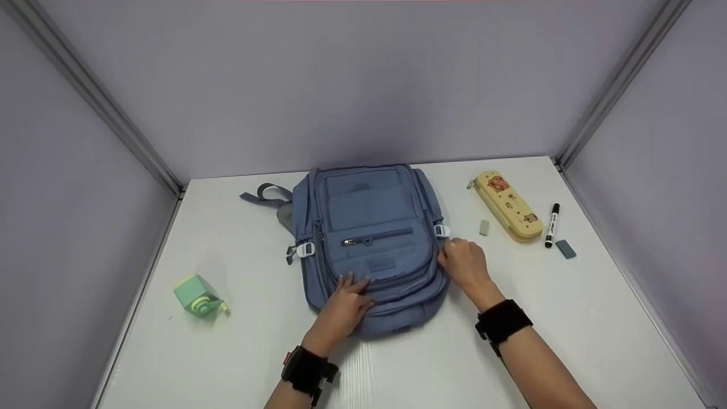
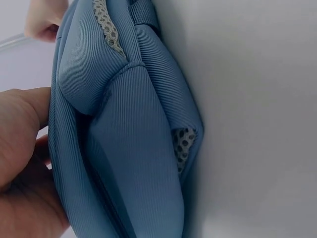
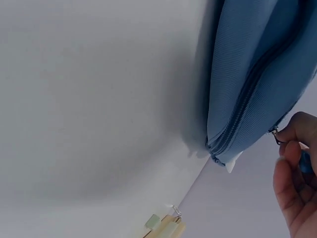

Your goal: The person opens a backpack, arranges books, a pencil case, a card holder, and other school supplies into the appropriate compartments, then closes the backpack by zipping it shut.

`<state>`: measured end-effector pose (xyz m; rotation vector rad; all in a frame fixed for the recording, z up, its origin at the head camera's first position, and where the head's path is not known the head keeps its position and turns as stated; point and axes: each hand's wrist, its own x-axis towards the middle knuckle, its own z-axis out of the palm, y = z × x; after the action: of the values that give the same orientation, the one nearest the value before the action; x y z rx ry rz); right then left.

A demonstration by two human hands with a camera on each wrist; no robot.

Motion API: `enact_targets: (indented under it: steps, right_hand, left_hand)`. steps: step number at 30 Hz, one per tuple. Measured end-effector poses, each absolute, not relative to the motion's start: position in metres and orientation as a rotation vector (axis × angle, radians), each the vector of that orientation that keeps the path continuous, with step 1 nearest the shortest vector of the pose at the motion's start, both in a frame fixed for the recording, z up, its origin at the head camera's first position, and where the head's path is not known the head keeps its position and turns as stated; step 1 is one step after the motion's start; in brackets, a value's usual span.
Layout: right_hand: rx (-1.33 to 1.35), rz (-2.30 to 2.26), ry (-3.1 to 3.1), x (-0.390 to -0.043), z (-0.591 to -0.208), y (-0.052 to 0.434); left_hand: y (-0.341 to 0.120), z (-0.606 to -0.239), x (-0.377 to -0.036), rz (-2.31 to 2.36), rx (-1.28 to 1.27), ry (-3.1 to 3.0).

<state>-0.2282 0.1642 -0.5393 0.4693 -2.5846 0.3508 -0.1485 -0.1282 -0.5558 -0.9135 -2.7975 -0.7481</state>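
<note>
A blue backpack lies front side up on a white table. My left hand rests on its lower front, fingers extended over the fabric. In the left wrist view, that hand touches the front panel beside the curved bottom of the bag. At the bag's right side, below a white buckle, is my right hand. The right wrist view shows its thumb and fingers pinching a small zipper pull at the end of a zipper along the bag's side.
To the right lie a yellow pencil case, a light eraser, a black-and-white marker and a dark teal block. A green pump bottle lies at the left. Grey panels enclose the table's back and sides.
</note>
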Motion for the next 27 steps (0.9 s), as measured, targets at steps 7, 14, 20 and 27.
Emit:
enact_targets:
  steps: [7,14,20,27]
  right_hand:
    - [0.456,0.313,-2.589,-0.254,-0.540,0.166]
    - [0.445,0.243,-2.628,-0.283,-0.533,0.159]
    - [0.454,0.202,-2.634,-0.301,-0.533,0.156]
    - [0.438,0.170,-2.635,-0.315,-0.534,0.155]
  left_hand:
    - [-0.130,-0.557,-0.148,-0.748,-0.954,-2.799]
    - [-0.132,-0.555,-0.149,-0.709,-0.962,-2.794]
    - [-0.133,-0.554,-0.149,-0.710,-0.964,-2.827]
    - [-0.133,-0.555,-0.150,-0.707,-0.966,-2.831]
